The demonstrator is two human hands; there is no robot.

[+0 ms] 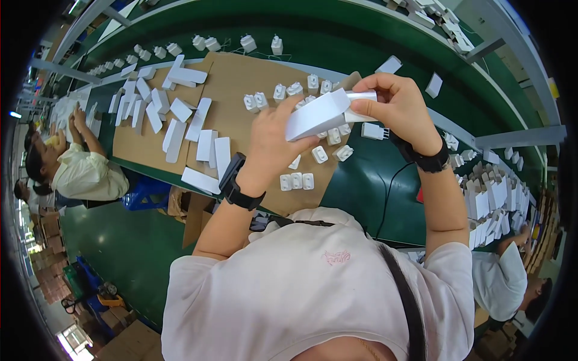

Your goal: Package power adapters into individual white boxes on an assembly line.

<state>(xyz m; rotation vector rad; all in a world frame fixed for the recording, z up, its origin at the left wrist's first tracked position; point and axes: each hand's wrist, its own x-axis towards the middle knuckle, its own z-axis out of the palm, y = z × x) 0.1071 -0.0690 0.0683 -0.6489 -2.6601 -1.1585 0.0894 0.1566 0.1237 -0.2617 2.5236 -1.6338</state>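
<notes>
My left hand (271,135) is closed around a slim white carton (316,117), held tilted above the table. At the carton's upper right end, my right hand (400,111) pinches a white piece (366,95) between thumb and fingers. Whether that piece is a flap or a separate insert, I cannot tell. Beneath and around the carton, several white plug adapters (320,154) stand on a brown cardboard sheet (238,78). One white adapter with prongs (372,131) lies on the green surface below my right hand.
Several flat white cartons (174,138) lie scattered on the left of the cardboard. More adapters (247,43) line the far ledge. Upright white cartons (487,195) crowd the right side. A black cable (391,183) crosses the table. Co-workers sit at left (90,171) and right (500,280).
</notes>
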